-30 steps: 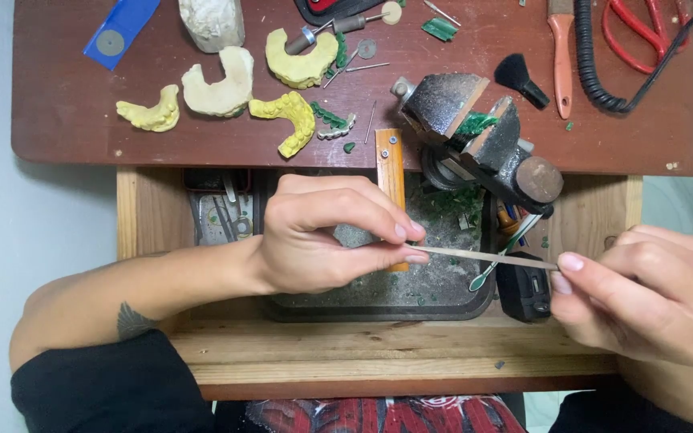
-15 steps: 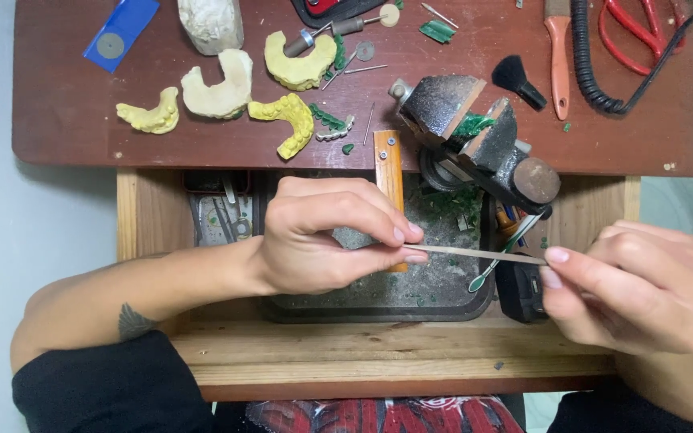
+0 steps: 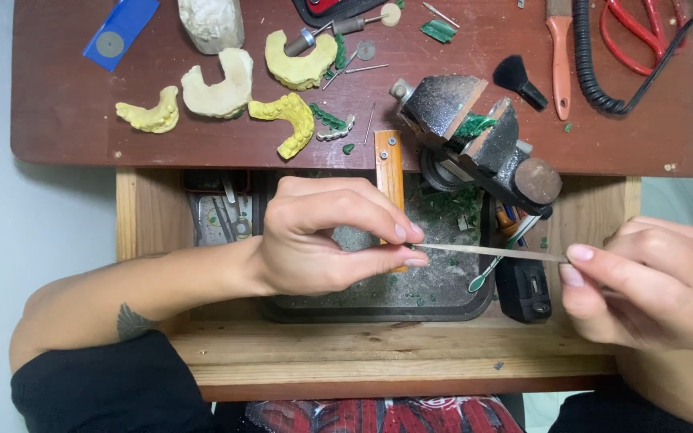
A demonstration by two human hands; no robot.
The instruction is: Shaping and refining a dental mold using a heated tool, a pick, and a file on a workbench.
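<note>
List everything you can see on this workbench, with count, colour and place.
dental casts: four, yellow and cream, desk top left
blue card: one, far left
vise: one, grey, desk edge centre
brush: one, black, right of vise
coiled cord: one, black, top right
scissors: one, red, top right
tray: one, dark, in drawer
thin strip: one, pale, held between both hands
left hand: pinching strip's left end
right hand: pinching its right end

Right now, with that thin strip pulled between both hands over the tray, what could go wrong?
The thin strip is stretched taut between the left hand and right hand; it might snap or slip from the fingertips. If dropped, it could land among the green shavings in the dark tray. The bench vise sits close above.
</note>
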